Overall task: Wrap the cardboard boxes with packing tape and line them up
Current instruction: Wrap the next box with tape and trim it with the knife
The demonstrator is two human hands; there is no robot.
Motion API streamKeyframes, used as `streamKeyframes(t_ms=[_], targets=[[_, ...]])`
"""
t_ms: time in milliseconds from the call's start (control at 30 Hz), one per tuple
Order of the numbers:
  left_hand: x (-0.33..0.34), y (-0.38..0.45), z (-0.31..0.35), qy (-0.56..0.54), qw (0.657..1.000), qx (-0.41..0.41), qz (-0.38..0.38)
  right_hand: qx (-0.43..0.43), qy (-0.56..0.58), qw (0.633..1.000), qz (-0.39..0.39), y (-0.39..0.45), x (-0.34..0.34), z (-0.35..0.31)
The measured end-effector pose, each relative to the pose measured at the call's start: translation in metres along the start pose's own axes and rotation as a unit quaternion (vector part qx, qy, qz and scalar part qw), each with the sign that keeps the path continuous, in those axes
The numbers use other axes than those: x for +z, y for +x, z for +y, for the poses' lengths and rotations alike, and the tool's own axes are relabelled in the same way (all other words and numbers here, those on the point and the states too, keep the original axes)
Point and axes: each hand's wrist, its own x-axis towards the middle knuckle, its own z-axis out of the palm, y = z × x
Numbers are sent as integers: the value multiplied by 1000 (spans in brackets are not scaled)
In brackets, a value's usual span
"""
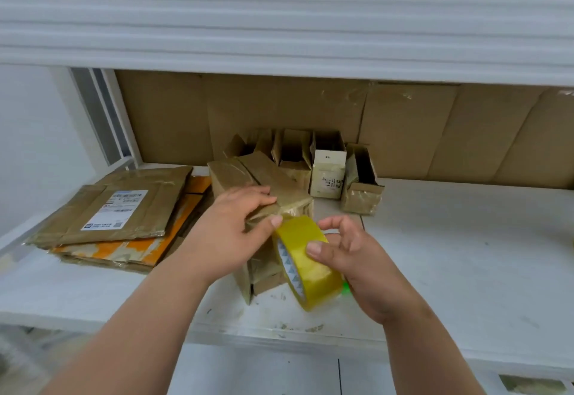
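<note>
White shelf, backed with cardboard. On its left, flattened cartons stacked. At the back, a row of small boxes, ends facing outward, contents not discernible. Front centre, a long taped box, long axis running from front to back, tilted. Left hand gripped its near end. Right hand pinched a yellow tape roll, standing on edge, touching the box.
</note>
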Motion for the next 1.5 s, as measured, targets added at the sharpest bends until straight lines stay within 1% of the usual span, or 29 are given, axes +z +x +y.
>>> streamKeyframes(t_ms=[133,200,333,467,567,700,767,867,933,1000,1033,1067,1100,1167,1233,1300,1367,1400,1433,1467,1500], targets=[[9,6,2,19,999,-1,36,-5,-55,998,-5,-9,-4,7],[11,7,3,23,999,-2,38,-15,-47,999,-15,-14,-7,14],[14,6,4,22,999,4,39,-27,9,999,-40,-22,-13,26],[14,4,3,8,999,-3,43,-8,-6,998,-60,-31,-13,35],[14,4,4,-4,999,-17,33,19,-16,999,-27,-40,-14,46],[22,0,13,-13,998,-34,60,35,-56,998,9,-41,-11,55],[26,-4,17,9,997,-44,70,38,-78,996,29,-39,-8,57],[32,-15,22,58,990,-50,115,40,-81,994,56,-36,-7,58],[37,-26,27,67,979,-57,186,41,-84,994,59,-35,-8,57],[45,-38,35,65,958,-64,270,37,-91,993,58,-35,-10,57],[50,-44,38,60,951,-69,294,35,-95,993,58,-34,-11,57],[55,-49,41,47,950,-78,299,33,-98,993,58,-34,-12,57],[60,-53,44,23,952,-95,290,30,-97,993,57,-34,-14,56],[71,-61,46,-49,955,-157,247,25,-93,994,49,-35,-16,55],[80,-63,46,-120,946,-230,194,27,-90,995,33,-36,-20,53],[84,-63,47,-169,933,-271,165,32,-78,996,25,-37,-27,54],[84,-62,50,-188,925,-289,157,36,-81,993,73,-35,-38,59],[84,-62,51,-191,924,-293,153,39,-113,986,113,-32,-45,62],[84,-62,53,-196,923,-295,148,44,-178,971,153,-28,-52,66],[84,-62,54,-202,922,-297,144,49,-264,946,181,-24,-58,70],[84,-62,55,-209,921,-298,140,60,-355,914,185,-19,-63,73]])
